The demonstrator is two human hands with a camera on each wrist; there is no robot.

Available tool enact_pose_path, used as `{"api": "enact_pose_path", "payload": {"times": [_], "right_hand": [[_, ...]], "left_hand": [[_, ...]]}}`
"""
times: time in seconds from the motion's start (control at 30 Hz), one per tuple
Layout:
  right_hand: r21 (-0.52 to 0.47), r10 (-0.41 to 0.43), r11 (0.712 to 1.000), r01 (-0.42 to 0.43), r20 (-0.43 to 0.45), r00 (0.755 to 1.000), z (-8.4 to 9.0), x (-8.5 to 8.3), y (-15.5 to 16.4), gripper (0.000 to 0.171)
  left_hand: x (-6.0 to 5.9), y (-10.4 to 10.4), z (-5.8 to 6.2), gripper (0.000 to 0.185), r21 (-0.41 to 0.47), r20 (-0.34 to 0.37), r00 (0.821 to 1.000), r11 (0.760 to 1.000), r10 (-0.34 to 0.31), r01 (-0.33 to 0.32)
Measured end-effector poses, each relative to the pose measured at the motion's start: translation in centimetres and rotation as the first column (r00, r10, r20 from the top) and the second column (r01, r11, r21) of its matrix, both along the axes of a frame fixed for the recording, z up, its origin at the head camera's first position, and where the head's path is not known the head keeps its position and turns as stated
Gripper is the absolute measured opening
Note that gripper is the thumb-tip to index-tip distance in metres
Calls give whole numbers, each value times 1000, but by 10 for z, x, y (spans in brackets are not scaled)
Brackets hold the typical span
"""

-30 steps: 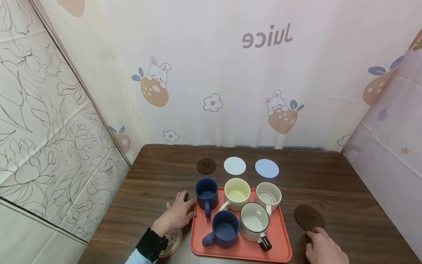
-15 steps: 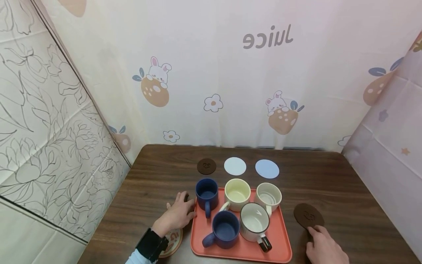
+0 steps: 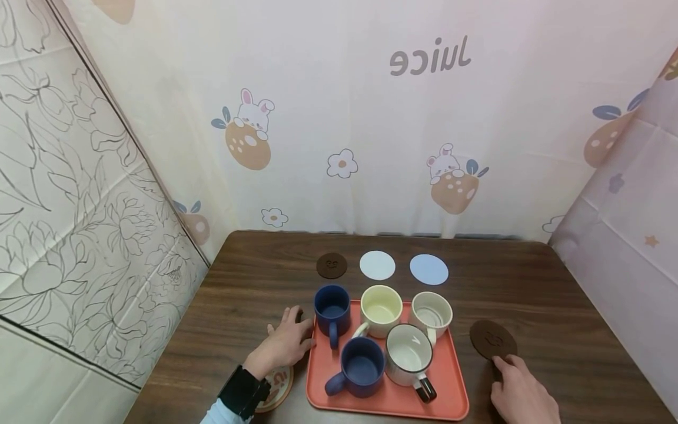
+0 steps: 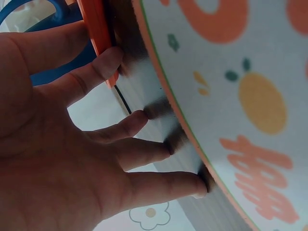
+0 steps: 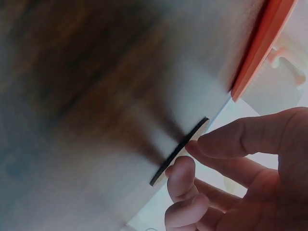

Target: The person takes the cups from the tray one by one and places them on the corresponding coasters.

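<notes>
Brown round coaster (image 3: 492,340) lies flat on the wooden table (image 3: 556,306), just right of the orange tray (image 3: 455,400) and directly ahead of the right hand (image 3: 521,394). Right fingertips (image 5: 190,149) touch its near edge; the wrist view shows thumb and forefinger closing on the thin disc edge-on, so a pinch seems underway. Being round, it has no long axis. Left hand (image 3: 288,341) rests spread and flat on the table against the tray's left rim, well apart from the coaster. Right hand is plainly nearer. 5 mugs stand on the tray.
</notes>
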State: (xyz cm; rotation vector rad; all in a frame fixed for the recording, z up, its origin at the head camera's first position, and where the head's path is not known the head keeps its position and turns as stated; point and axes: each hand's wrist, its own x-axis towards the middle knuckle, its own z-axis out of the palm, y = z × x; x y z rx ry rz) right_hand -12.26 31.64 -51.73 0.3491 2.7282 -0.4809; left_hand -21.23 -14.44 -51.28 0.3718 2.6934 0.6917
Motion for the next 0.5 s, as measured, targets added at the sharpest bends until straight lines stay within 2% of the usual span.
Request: {"api": "enact_pose_path", "payload": {"times": [0.2,0.5], "right_hand": [[-11,-8,1000,8,6,1000,-4,-3,2,55],[-11,34,999,-35,-66,997,2,-5,0,54]], "left_hand": [[1,0,0,38,-2,2,1000,1000,2,-2],[1,1,1,36,-13,-7,1000,1000,13,-13]]}}
